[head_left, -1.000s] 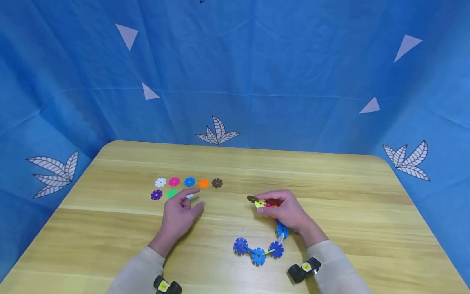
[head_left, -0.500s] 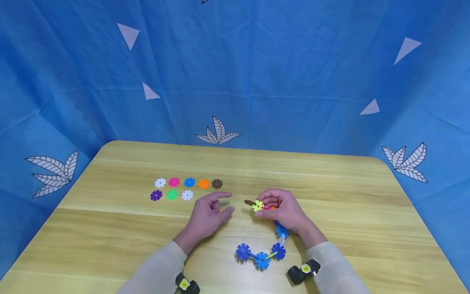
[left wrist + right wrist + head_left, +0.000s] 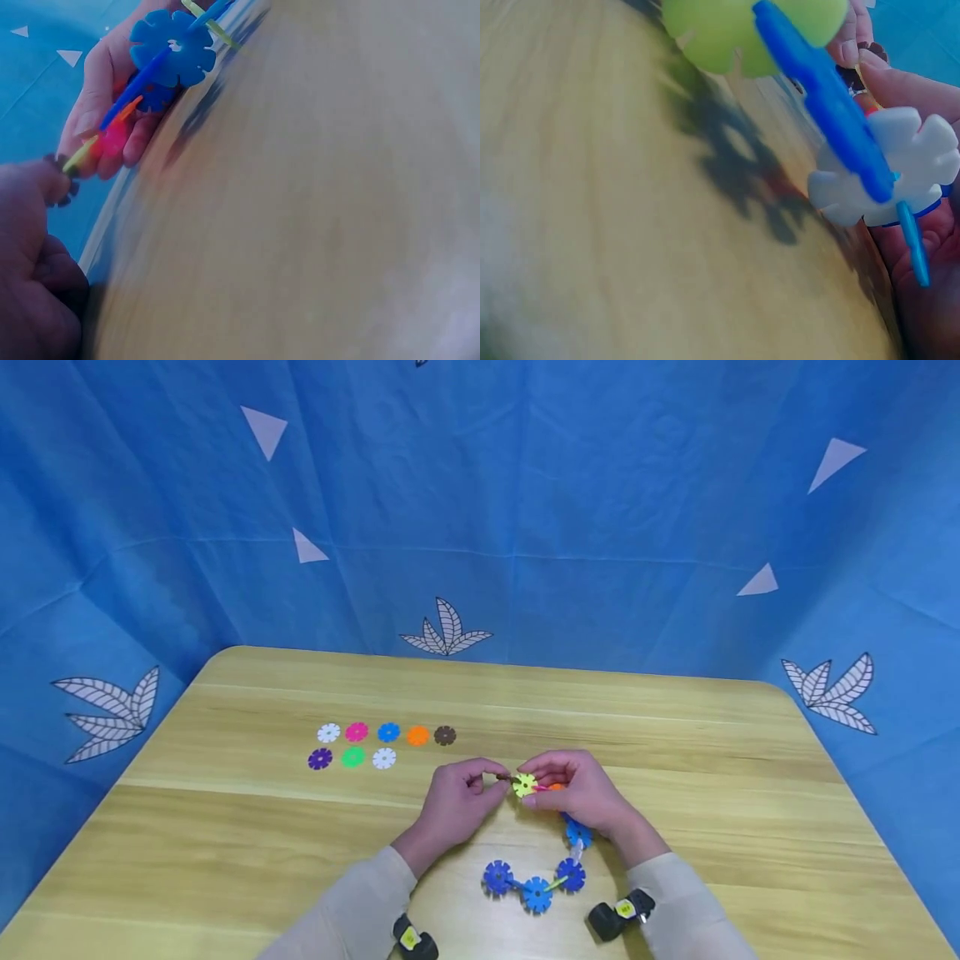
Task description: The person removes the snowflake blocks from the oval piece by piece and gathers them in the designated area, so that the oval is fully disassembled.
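Observation:
A chain of slotted, flower-shaped plastic discs curves from my hands toward the front of the table. My right hand grips its upper part, around the pink and orange discs, beside a yellow disc. At the chain's end, a brown disc is pinched between the thumb and index finger of my left hand. The lower part, with blue discs, trails below the right hand. In the right wrist view a white disc hangs near the right palm. Fingers hide some links.
Loose discs lie in two rows at the left: a brown disc, an orange disc, a green disc and several others. The wooden table meets a blue curtain behind.
My left hand has moved right from beside the loose discs to the chain's end and now pinches the brown disc. The right hand has stayed nearly in place, holding the chain.

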The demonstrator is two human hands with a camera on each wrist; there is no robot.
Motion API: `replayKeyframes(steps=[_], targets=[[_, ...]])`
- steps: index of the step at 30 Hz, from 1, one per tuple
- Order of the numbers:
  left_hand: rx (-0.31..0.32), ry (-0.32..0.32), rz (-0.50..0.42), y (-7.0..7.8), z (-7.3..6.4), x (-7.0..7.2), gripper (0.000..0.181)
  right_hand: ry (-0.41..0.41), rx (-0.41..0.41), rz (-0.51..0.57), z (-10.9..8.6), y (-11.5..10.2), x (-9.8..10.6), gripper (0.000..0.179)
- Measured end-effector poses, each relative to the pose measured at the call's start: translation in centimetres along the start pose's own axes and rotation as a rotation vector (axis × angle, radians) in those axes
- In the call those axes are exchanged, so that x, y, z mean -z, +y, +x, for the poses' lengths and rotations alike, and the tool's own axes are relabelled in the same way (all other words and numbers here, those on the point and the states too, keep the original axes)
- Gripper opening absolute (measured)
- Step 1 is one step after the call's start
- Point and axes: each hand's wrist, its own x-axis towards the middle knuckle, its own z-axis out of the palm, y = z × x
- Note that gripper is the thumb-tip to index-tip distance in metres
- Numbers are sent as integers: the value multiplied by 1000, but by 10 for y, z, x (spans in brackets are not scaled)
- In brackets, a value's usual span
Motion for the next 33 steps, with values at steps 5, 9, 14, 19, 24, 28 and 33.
replayKeyframes(steps=[5,9,14,19,24,28,33], targets=[[1,27,20,2,0,-1,12,-7,-19,-2,2,-1,0,42],[0,40,10,3,-1,-1,11,1,-39,-1,3,-2,-1,40],[2,52,-11,2,-1,-3,11,23,-48,-25,3,-4,-2,38],[-1,50,-12,2,-2,-5,12,39,-45,-58,2,-3,-3,39],[3,53,-23,1,-3,-5,13,42,-12,-75,1,-2,-6,35],[11,57,-42,-1,-4,-4,15,37,20,-76,2,-1,-8,34],[5,74,-72,-1,-5,-2,16,33,16,-68,3,1,-10,32]])
